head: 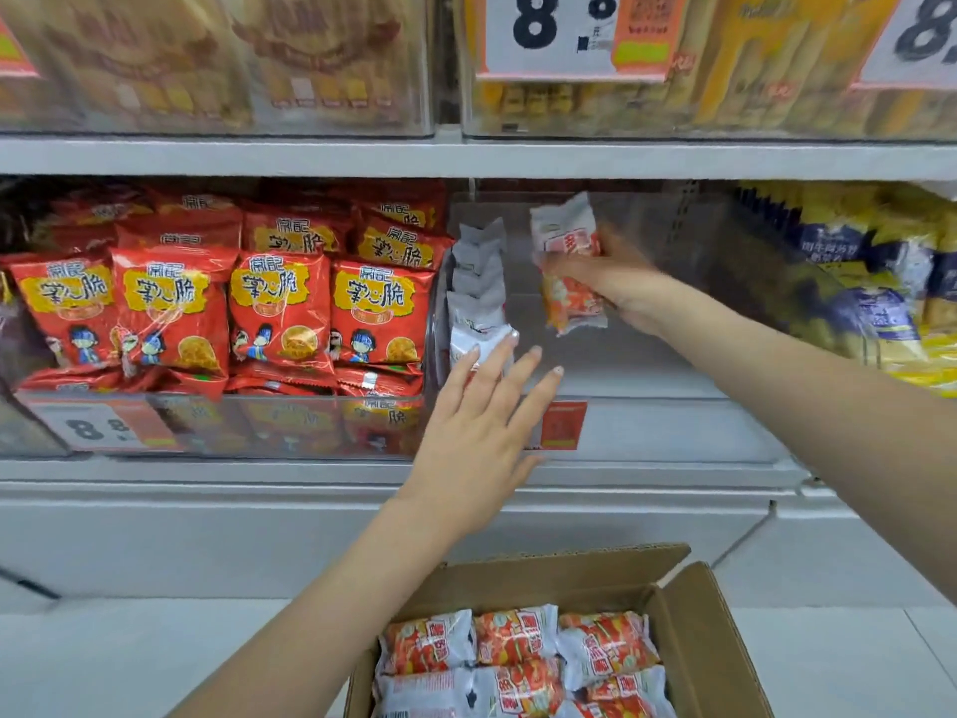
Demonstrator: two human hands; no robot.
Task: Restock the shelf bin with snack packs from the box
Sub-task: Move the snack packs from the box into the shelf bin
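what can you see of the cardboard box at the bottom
The cardboard box is plain brown corrugated card, open at the top with its flaps folded outward. It sits low in view beneath the shelf, its near part cut off by the frame edge. Inside lie white and orange snack packs, packed flat in rows. Neither hand touches it; the left forearm passes in front of its left corner.

The brown cardboard box [694, 640] at 6 o'clock is cut off by the bottom edge. The right hand [616, 282] covers the middle of the white-and-orange snack packs [569, 261] it grips; both are motion-blurred. The white price card [549, 33] at 12 o'clock runs past the top edge.
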